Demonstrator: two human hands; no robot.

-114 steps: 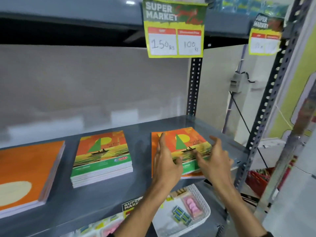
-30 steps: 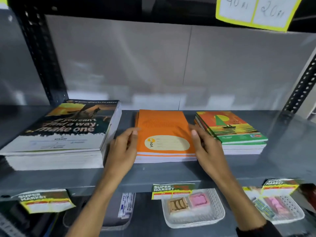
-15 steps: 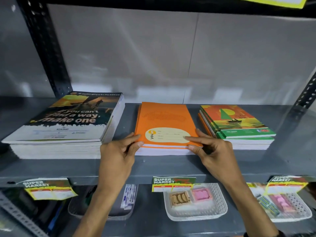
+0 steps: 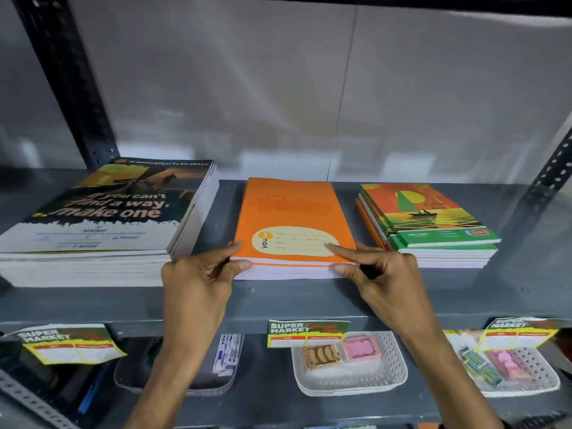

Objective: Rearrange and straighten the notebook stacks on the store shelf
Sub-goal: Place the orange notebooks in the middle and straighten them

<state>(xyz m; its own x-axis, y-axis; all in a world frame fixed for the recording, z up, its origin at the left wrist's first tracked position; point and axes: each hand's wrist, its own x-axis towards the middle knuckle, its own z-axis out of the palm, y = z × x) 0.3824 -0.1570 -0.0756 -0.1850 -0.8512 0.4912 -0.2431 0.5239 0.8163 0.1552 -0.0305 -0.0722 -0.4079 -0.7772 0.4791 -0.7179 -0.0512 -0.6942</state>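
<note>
Orange stack: the pile of flat orange paper notebooks sits in the middle of the grey metal shelf, near its front edge.
Left hand: the left hand is at the pile's front left corner, fingers on the top cover, thumb pressed on the white page edges.
Right hand: the right hand is at the front right corner, 1 finger flat on the cream label, thumb on the page edges.
Grip: both hands pinch the front corners of the orange pile, closed on it but not lifting it.
What changed: a second ago the hands lay along the pile's 2 sides. Now they have slid to the front corners, and the covers look lined up.
What it means: the sides look squared, so I think this pile is almost done.
Left neighbour: the tall pile of dark notebooks with white words looks tidy and stands just beside the left hand.
Right neighbour: the pile of green and orange sailboat notebooks is fanned out, with lower books poking out to the left. It likely needs fixing next.
</note>
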